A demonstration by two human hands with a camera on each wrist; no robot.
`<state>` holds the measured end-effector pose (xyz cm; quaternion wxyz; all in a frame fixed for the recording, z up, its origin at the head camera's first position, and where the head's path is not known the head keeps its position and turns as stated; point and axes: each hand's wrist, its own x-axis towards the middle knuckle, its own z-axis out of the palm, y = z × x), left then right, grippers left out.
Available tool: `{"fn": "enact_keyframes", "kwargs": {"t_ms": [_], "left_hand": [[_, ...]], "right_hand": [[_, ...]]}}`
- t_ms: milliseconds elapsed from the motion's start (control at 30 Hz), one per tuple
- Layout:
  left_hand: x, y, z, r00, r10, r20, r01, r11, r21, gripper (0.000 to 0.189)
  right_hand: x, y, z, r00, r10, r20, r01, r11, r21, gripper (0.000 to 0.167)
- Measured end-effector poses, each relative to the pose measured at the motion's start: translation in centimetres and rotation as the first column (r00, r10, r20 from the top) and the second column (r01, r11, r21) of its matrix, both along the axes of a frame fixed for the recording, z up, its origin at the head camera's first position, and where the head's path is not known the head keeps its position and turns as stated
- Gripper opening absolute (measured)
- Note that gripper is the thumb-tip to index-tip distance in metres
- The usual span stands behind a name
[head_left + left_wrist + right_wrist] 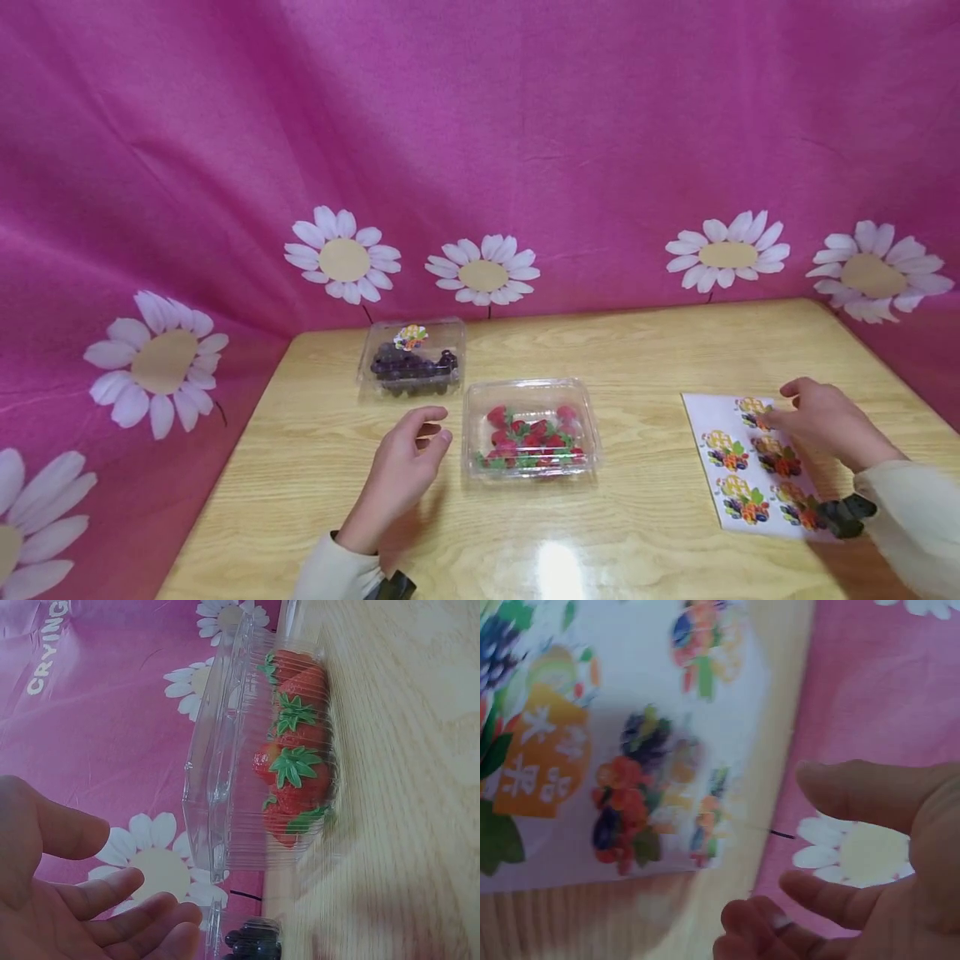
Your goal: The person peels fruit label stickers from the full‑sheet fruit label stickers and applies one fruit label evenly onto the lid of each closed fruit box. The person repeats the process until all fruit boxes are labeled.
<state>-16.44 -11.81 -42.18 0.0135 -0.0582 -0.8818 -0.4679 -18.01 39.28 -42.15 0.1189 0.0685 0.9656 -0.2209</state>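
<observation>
A clear plastic box (pixel 531 429) of strawberries (pixel 296 761) sits mid-table with its lid down. Just to its left my left hand (pixel 405 467) hovers with loosely bent fingers and holds nothing. On the right lies a white sheet of fruit stickers (pixel 738 458), each printed with colourful fruit and an orange patch. Above the sheet's far right corner is my right hand (pixel 832 421). In the right wrist view its thumb (pixel 855 791) and forefinger stand apart beside the sheet, with nothing between them.
Behind and left of the strawberries stands another clear box (pixel 412 358) holding dark grapes (pixel 412 367), with a fruit sticker (pixel 410 337) on its lid. A pink cloth (pixel 525 125) with white daisies surrounds the wooden table (pixel 630 367).
</observation>
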Motion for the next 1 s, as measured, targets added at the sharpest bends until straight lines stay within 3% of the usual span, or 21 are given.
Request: {"fn": "enact_keyframes", "kwargs": {"t_ms": [133,333,533,800,1000], "left_hand": [[-0.1,0.0,0.0,1.000,-0.006,-0.003,0.006,1.000,-0.018,0.029],[-0.6,0.0,0.5,1.000,-0.001,-0.029,0.000,0.999,-0.044,0.030],[-0.7,0.1,0.8,1.000,0.002,-0.023,-0.003,0.998,-0.055,0.032],[-0.9,0.3,0.8,1.000,-0.016,-0.014,0.015,0.998,-0.053,0.033],[-1.0,0.1,1.0,1.000,-0.001,-0.024,0.000,0.998,-0.057,0.033]], "right_hand": [[-0.6,-0.3,-0.3,0.996,-0.014,0.084,0.011,0.999,0.042,0.095],[-1.1,-0.6,-1.2,0.990,-0.038,0.139,0.030,0.998,0.062,0.065],[-1.6,-1.0,-2.3,0.987,-0.068,0.145,0.051,0.992,0.118,0.080],[-1.6,-1.4,-2.7,0.986,-0.129,0.106,0.127,0.992,0.018,0.077],[-2.2,-0.6,-2.6,0.996,-0.083,0.021,0.085,0.992,-0.095,0.072]]}}
